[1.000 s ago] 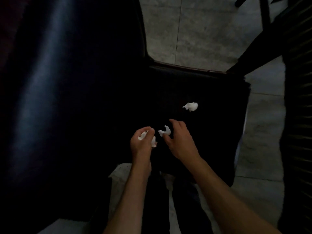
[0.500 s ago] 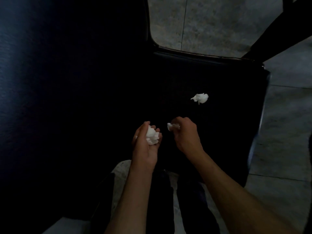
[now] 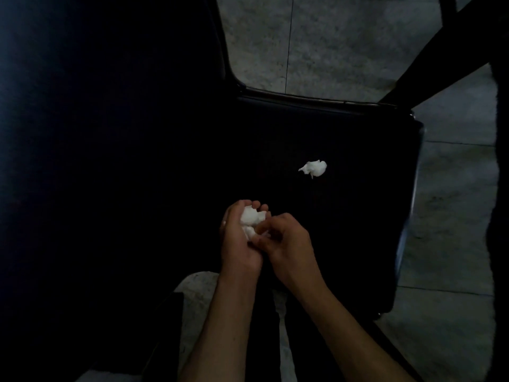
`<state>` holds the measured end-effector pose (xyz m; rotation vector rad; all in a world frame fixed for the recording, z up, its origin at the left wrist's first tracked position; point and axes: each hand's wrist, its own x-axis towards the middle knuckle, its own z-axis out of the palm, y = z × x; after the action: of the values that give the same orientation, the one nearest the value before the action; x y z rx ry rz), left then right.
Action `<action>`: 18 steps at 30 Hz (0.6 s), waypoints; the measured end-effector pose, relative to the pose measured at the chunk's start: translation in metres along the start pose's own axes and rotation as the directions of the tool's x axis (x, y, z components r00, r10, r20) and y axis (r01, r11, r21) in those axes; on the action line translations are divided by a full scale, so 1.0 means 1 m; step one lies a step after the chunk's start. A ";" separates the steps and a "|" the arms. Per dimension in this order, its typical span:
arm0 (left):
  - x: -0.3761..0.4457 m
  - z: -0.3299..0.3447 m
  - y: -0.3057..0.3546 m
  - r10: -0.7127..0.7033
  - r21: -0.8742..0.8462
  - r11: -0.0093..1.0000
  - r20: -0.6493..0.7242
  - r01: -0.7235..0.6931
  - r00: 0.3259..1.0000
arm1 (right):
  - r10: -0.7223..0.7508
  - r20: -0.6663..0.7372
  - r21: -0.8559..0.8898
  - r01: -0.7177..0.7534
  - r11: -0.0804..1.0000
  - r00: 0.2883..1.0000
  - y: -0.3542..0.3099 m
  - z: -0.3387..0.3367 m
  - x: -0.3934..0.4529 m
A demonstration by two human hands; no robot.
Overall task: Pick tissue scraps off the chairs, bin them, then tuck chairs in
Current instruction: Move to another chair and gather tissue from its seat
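A black chair seat (image 3: 358, 139) fills the middle of the dim view. One white tissue scrap (image 3: 314, 168) lies on it, a little beyond my hands. My left hand (image 3: 239, 244) is cupped palm up and holds a wad of white tissue scraps (image 3: 252, 219). My right hand (image 3: 289, 244) is pressed against the left palm, its fingertips on the wad. Whether the right hand still pinches a scrap of its own is hidden by the fingers.
A large dark surface (image 3: 96, 161) takes up the whole left side. Grey floor tiles (image 3: 316, 42) show beyond the seat and to its right. A dark chair leg or frame (image 3: 446, 45) slants across the upper right. My dark trouser legs (image 3: 275, 340) stand below.
My right hand carried its small scrap leftward into the cupped left palm, and the two hands now touch. The camera shifted slightly; the scrap on the seat stayed where it was.
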<state>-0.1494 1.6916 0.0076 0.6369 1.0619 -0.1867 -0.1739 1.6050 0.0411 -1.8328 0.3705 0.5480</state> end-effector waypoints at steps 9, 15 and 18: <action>-0.006 0.018 -0.012 0.083 0.163 0.983 -0.015 -0.079 0.996 | 0.092 -0.260 0.143 -0.056 0.988 0.961 0.006 0.000 0.000; -0.004 0.023 -0.012 0.057 0.179 0.982 0.051 -0.066 0.997 | 0.124 -0.079 0.173 -0.109 0.979 0.989 0.012 -0.024 0.007; -0.001 0.026 -0.009 0.103 0.262 0.959 0.025 -0.106 0.994 | 0.106 -0.016 0.170 -0.102 0.980 0.994 0.016 -0.045 0.015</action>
<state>-0.1340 1.6694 0.0136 0.9285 0.9983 -0.2413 -0.1612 1.5571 0.0324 -1.6651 0.5169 0.5485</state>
